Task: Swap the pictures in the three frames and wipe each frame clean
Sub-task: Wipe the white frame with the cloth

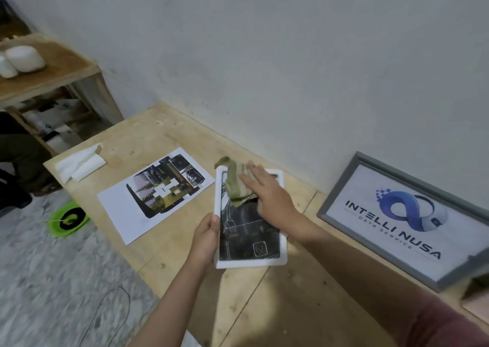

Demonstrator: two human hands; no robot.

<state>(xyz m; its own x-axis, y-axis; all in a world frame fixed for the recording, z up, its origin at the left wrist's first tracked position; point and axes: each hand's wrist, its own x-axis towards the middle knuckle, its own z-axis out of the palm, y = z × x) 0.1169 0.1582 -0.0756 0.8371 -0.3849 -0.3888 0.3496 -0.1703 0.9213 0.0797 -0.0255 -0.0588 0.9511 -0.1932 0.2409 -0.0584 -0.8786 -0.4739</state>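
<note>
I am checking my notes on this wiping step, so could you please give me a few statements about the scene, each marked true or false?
1. The left hand grips the left edge of the white frame. True.
2. The right hand presses a blue sponge on the frame. False: it presses a greenish cloth with straight fingers.
3. The grey frame leans against the wall. True.
4. The loose printed sheet lies to the right of the white frame. False: it lies flat on the wooden table to its left.
5. The white frame holds a dark picture. True.
</note>
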